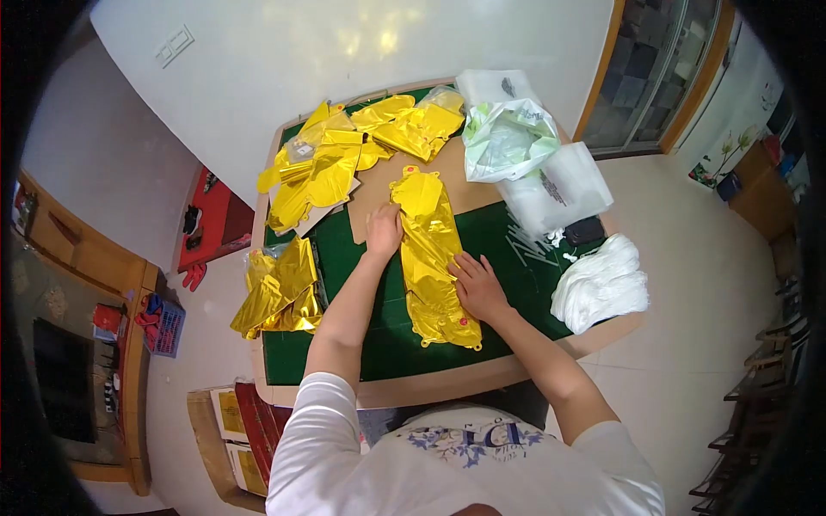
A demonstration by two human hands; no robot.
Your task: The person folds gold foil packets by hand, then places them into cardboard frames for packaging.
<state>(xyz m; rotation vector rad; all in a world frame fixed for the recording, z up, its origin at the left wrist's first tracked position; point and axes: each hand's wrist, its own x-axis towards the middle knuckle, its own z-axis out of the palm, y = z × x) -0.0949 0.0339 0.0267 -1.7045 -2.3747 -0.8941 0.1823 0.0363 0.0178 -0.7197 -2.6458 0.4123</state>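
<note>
A long, flat gold foil balloon (428, 236) with small tabs along its edge and red spots at both ends lies lengthwise on the green tabletop. At its upper left edge is my left hand (385, 230), with the fingers curled together against the foil. My right hand (479, 288) rests on the lower right edge with its fingers spread over the foil. The balloon's far end overlaps a brown cardboard sheet (368, 205). More gold foil balloons (331, 176) are heaped at the back left. Another folded gold foil piece (284, 288) sits at the left edge.
On the right are stacked clear plastic bags (564, 189), a pale green and white plastic bag (509, 142), thin white sticks (529, 245), a black case (585, 232) and a bundle of white string (602, 286). A wall stands behind the table.
</note>
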